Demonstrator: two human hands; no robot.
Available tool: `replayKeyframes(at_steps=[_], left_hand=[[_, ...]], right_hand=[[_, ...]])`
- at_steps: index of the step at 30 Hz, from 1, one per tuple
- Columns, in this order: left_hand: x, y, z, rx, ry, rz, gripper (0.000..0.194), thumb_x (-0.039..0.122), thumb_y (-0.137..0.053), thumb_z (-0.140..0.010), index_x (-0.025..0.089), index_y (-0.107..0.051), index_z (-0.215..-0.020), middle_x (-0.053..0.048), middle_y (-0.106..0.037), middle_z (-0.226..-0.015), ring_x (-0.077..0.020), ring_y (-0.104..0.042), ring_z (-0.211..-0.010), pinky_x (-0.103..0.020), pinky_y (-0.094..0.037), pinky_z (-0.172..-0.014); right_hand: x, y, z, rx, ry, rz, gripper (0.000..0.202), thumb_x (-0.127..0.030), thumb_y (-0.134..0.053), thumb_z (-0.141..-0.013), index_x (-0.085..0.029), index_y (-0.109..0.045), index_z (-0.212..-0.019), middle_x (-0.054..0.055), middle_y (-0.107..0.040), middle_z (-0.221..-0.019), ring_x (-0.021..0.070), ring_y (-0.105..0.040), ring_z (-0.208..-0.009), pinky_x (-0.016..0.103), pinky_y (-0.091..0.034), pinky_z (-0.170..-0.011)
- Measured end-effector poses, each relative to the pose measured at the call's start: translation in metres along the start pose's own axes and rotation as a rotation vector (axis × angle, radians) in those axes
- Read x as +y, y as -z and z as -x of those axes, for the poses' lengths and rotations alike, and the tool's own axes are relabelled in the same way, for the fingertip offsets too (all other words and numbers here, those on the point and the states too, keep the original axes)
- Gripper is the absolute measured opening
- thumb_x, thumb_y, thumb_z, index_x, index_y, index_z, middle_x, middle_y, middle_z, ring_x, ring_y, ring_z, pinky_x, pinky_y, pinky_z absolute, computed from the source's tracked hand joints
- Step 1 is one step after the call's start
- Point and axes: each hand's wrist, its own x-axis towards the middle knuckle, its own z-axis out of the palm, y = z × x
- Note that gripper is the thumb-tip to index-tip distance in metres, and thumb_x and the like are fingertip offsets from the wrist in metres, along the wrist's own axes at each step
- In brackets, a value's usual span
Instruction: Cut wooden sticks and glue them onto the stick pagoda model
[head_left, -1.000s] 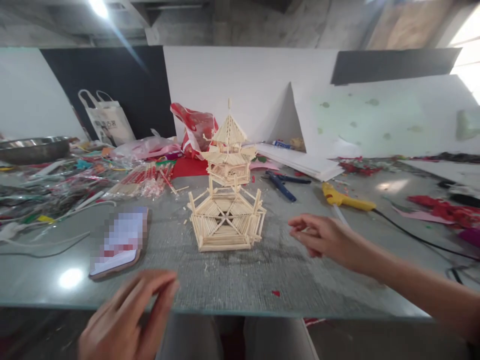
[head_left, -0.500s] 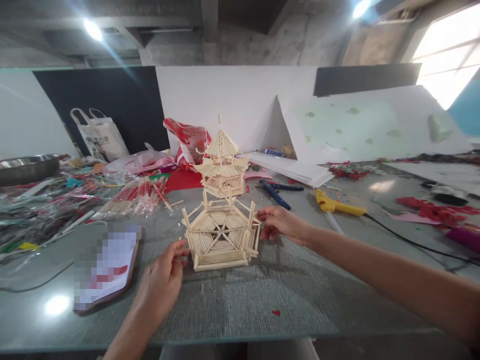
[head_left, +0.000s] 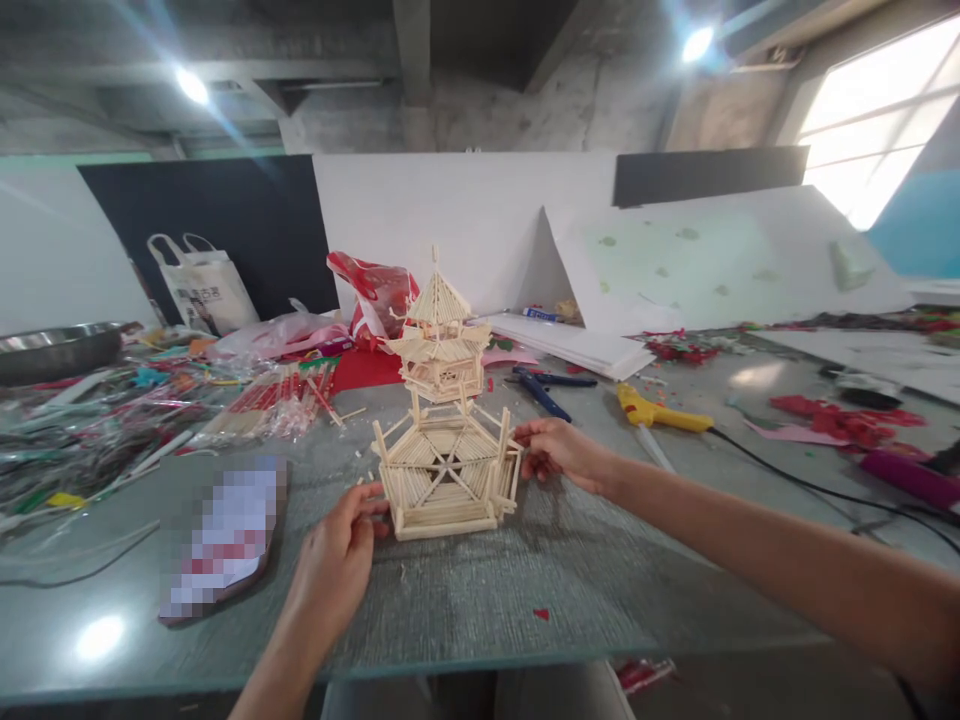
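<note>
A six-sided model base (head_left: 442, 520) built of pale wooden sticks rests on the table, with short posts upright at its corners and spokes meeting in its middle. My left hand (head_left: 341, 545) is at its left side, thumb and fingers bent against the edge. At the right side my right hand (head_left: 559, 450) has curled fingers on the edge near a corner post. Some fingertips are hidden by the sticks. Right behind stands a tiered stick pagoda (head_left: 439, 345) with a pointed roof; whether it touches the base I cannot tell.
A phone (head_left: 232, 540) lies left of my left hand. Beyond the base are blue-handled pliers (head_left: 547, 390) and a yellow glue gun (head_left: 664, 412) with a black cord. Plastic-wrapped sticks (head_left: 277, 400) and craft scraps cover the left side. White boards (head_left: 570, 345) lie behind.
The view has shifted slightly. Both hands remain at the sides of the base, which seems to have turned or slid only a little, if at all.
</note>
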Motion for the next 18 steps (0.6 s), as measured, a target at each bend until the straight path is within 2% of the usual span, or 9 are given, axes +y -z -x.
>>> replayKeyframes(at_steps=[2, 5, 7, 9, 12, 14, 18], left_hand=[[-0.004, 0.000, 0.001, 0.028, -0.006, 0.003, 0.039, 0.030, -0.036, -0.073, 0.018, -0.052, -0.106, -0.008, -0.068, -0.103, -0.0188, -0.067, -0.077, -0.032, -0.049, -0.073], [-0.010, -0.001, 0.004, 0.081, -0.032, 0.007, 0.039, 0.032, -0.036, -0.074, 0.018, -0.052, -0.107, -0.009, -0.068, -0.104, -0.0187, -0.067, -0.077, -0.033, -0.049, -0.074], [-0.013, -0.002, 0.007, 0.107, -0.043, 0.013, 0.040, 0.034, -0.037, -0.074, 0.018, -0.051, -0.108, -0.009, -0.067, -0.106, -0.0190, -0.066, -0.078, -0.034, -0.050, -0.076], [-0.016, -0.004, 0.008, 0.133, -0.051, 0.018, 0.040, 0.036, -0.038, -0.074, 0.018, -0.050, -0.108, -0.009, -0.067, -0.105, -0.0194, -0.067, -0.079, -0.035, -0.050, -0.077], [-0.016, -0.005, 0.010, 0.150, -0.067, 0.017, 0.039, 0.038, -0.038, -0.076, 0.019, -0.051, -0.107, -0.008, -0.068, -0.101, -0.0201, -0.066, -0.080, -0.035, -0.050, -0.078], [-0.016, -0.005, 0.011, 0.147, -0.076, 0.028, 0.037, 0.039, -0.039, -0.077, 0.020, -0.052, -0.106, -0.007, -0.069, -0.098, -0.0204, -0.066, -0.081, -0.035, -0.050, -0.078], [-0.018, -0.005, 0.011, 0.130, -0.067, 0.073, 0.036, 0.039, -0.040, -0.078, 0.020, -0.053, -0.105, -0.006, -0.069, -0.097, -0.0200, -0.066, -0.081, -0.034, -0.049, -0.078]], right_hand=[[-0.001, 0.007, -0.004, 0.019, 0.007, 0.075, 0.033, 0.001, -0.040, -0.060, -0.012, -0.053, -0.087, 0.006, -0.067, -0.080, 0.0093, -0.059, -0.044, 0.018, -0.038, -0.035], [-0.015, 0.023, -0.020, 0.176, 0.086, 0.223, 0.025, 0.000, -0.046, -0.067, -0.012, -0.052, -0.088, 0.006, -0.067, -0.081, 0.0113, -0.060, -0.042, 0.019, -0.038, -0.034], [-0.031, 0.033, -0.036, 0.278, 0.161, 0.269, 0.021, 0.000, -0.050, -0.070, -0.013, -0.052, -0.087, 0.002, -0.065, -0.072, 0.0093, -0.058, -0.039, 0.018, -0.036, -0.033], [-0.050, 0.040, -0.054, 0.329, 0.208, 0.290, 0.017, -0.002, -0.054, -0.073, -0.013, -0.053, -0.086, -0.002, -0.061, -0.060, 0.0082, -0.056, -0.038, 0.016, -0.035, -0.034], [-0.067, 0.037, -0.081, 0.369, 0.212, 0.312, 0.008, -0.008, -0.059, -0.077, -0.012, -0.056, -0.082, -0.004, -0.054, -0.049, 0.0093, -0.056, -0.041, 0.016, -0.037, -0.037], [-0.066, 0.027, -0.097, 0.386, 0.175, 0.313, 0.006, -0.016, -0.059, -0.081, -0.011, -0.058, -0.085, -0.003, -0.056, -0.057, 0.0094, -0.057, -0.047, 0.018, -0.042, -0.042], [-0.043, 0.003, -0.123, 0.445, 0.075, 0.279, 0.025, -0.032, -0.052, -0.089, -0.012, -0.056, -0.104, 0.005, -0.061, -0.095, 0.0131, -0.060, -0.076, 0.030, -0.052, -0.066]])
